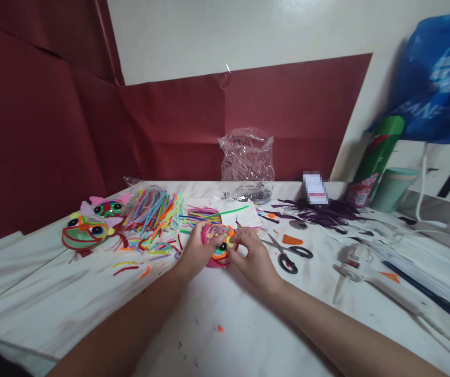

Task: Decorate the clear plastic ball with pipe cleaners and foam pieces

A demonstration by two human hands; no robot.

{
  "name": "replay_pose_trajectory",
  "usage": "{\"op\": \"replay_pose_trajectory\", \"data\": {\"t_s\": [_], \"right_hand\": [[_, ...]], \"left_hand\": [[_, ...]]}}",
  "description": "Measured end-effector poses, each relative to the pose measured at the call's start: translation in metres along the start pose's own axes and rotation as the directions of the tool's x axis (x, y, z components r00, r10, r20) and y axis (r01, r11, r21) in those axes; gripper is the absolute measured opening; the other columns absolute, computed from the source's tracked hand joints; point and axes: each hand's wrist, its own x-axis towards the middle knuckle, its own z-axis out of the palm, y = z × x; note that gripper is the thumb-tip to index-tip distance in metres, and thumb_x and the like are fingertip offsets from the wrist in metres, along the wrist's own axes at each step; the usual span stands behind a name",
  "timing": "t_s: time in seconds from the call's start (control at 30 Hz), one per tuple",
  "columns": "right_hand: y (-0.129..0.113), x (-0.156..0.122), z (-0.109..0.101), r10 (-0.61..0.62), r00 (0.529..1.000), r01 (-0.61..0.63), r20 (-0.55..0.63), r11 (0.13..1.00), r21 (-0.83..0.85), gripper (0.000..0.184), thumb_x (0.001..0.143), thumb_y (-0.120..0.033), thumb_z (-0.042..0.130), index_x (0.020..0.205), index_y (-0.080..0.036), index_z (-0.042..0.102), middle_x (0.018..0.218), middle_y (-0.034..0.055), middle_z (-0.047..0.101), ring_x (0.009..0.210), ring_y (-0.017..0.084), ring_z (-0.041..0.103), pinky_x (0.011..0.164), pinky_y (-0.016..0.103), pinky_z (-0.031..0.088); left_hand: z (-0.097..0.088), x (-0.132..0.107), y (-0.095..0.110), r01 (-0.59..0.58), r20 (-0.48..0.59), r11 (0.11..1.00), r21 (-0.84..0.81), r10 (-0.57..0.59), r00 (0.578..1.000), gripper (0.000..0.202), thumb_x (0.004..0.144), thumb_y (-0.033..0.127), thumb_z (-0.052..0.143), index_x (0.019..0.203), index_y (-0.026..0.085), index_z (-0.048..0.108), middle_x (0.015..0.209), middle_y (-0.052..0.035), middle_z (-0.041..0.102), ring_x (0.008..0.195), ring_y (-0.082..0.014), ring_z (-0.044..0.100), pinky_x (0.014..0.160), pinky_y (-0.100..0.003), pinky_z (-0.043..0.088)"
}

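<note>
Both hands are on a small, colourful craft mask (220, 257) made of pink, orange and green pipe cleaners, with a black eye on it. My left hand (194, 250) grips its left side, fingers curled round the edge. At the right side, my right hand (253, 257) pinches a small yellow piece (230, 241) against the mask's upper right part. My fingers partly cover the mask. Just right of my right hand lies a pair of scissors (287, 253) with black handles, its blades apart.
Two similar masks, one with a green face (85, 233), sit at the left beside a heap of pipe cleaners (152, 209). A hot glue gun (382, 283) lies at the right. Behind are purple strips (319, 212), a clear plastic bag (247, 157) and a green cup (393, 188).
</note>
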Motion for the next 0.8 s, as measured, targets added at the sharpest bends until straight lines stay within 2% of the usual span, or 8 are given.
{"op": "replay_pose_trajectory", "data": {"t_s": [0.1, 0.27, 0.6, 0.8], "right_hand": [[-0.0018, -0.0003, -0.0001, -0.012, 1.0, 0.012, -0.01, 1.0, -0.01, 0.008, 0.073, -0.014, 0.053, 0.069, -0.021, 0.052, 0.076, 0.0035, 0.054, 0.078, 0.02, 0.052, 0.073, 0.035, 0.045], [-0.0026, 0.001, -0.0009, 0.02, 1.0, -0.019, -0.012, 0.999, 0.036, 0.011, 0.073, -0.014, 0.052, 0.066, -0.021, 0.051, 0.074, 0.0026, 0.054, 0.078, 0.019, 0.052, 0.073, 0.034, 0.043], [0.0017, 0.002, 0.0046, 0.248, 0.968, -0.23, -0.048, 0.943, 0.239, 0.01, 0.064, -0.014, 0.055, 0.057, -0.02, 0.053, 0.077, 0.003, 0.057, 0.082, 0.021, 0.052, 0.079, 0.036, 0.04], [0.0009, -0.0009, 0.0066, 0.246, 0.966, -0.218, -0.084, 0.942, 0.255, 0.01, 0.062, -0.014, 0.055, 0.056, -0.021, 0.051, 0.073, 0.0015, 0.056, 0.078, 0.02, 0.052, 0.076, 0.035, 0.038]], "left_hand": [[-0.0001, -0.0026, 0.0054, 0.019, 0.016, 0.999, -0.042, -0.019, 1.0, 0.036, 0.072, 0.032, 0.063, 0.103, 0.021, 0.048, 0.099, -0.0028, 0.061, 0.096, -0.0191, 0.057, 0.086, -0.033, 0.044], [0.0025, -0.0046, 0.0054, 0.045, -0.038, 0.997, -0.068, -0.048, 0.998, 0.036, 0.071, 0.03, 0.064, 0.101, 0.021, 0.048, 0.096, -0.0018, 0.061, 0.093, -0.0184, 0.058, 0.083, -0.031, 0.046], [0.0063, -0.0068, 0.005, 0.02, -0.068, 0.998, -0.053, -0.023, 0.997, 0.04, 0.067, 0.029, 0.066, 0.101, 0.02, 0.048, 0.096, -0.0026, 0.059, 0.091, -0.0185, 0.058, 0.083, -0.032, 0.046], [0.0068, -0.0079, 0.0051, 0.044, -0.054, 0.994, -0.097, -0.049, 0.997, 0.042, 0.065, 0.027, 0.067, 0.1, 0.02, 0.046, 0.094, -0.0013, 0.059, 0.088, -0.0169, 0.058, 0.079, -0.029, 0.048]]}}
